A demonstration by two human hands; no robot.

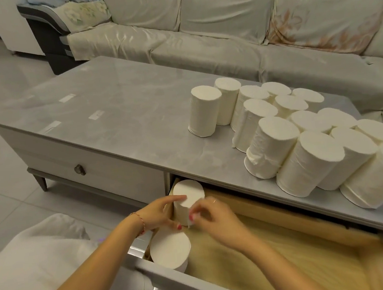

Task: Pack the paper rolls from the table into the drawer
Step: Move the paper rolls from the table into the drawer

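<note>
Both forearms reach in from the lower edge toward the open drawer point(289, 247) of the grey table point(112, 105); the left hand point(156, 215) lies against the left side of an upright paper roll point(187, 201) standing in the drawer's back-left corner, index finger stretched straight across the roll's top edge, thumb curled low against its side, so it holds the roll; a thin bracelet point(140, 220) circles that wrist; the right hand point(212, 215) meets the same roll from the right, fingers bent and pinching at its front lower side, though the hand is blurred and I cannot tell exactly what the fingertips catch; a second roll point(170, 249) stands upright in the drawer's front-left corner, just beside the left wrist; the remaining rolls point(302, 139) stand packed together on the right part of the tabletop, one roll point(203, 111) a little apart on their left; a covered sofa point(221, 25) runs behind the table
</note>
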